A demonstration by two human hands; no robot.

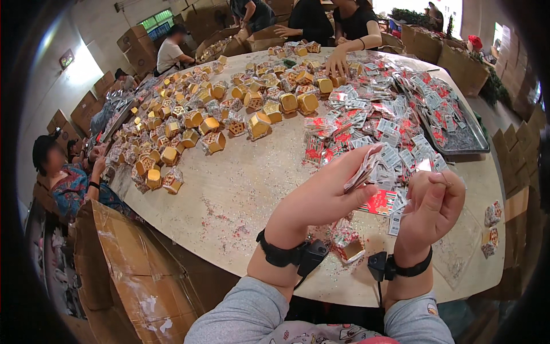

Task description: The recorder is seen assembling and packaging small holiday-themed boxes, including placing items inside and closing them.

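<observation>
My left hand [321, 195] is closed around a small stack of printed cards [364, 170], thumb on one side and fingers on the other. To its right my right hand [432, 206] is raised with curled fingers, thumb and forefinger pinched together; what they hold is too small to make out. Below and between the hands sits a small glittery box [350, 250] with an open face, near the table's front edge. Just beyond the hands spreads a heap of red, white and striped cards [384, 137]. Both wrists wear black straps with small devices.
Many gold-and-white ornament boxes [213, 142] cover the left and far table [240, 189]. A metal tray [467, 143] with cards lies at right. Two ornaments [490, 242] stand near the right edge. A cardboard box [132, 252] stands front left. Co-workers [355, 28] work around the table.
</observation>
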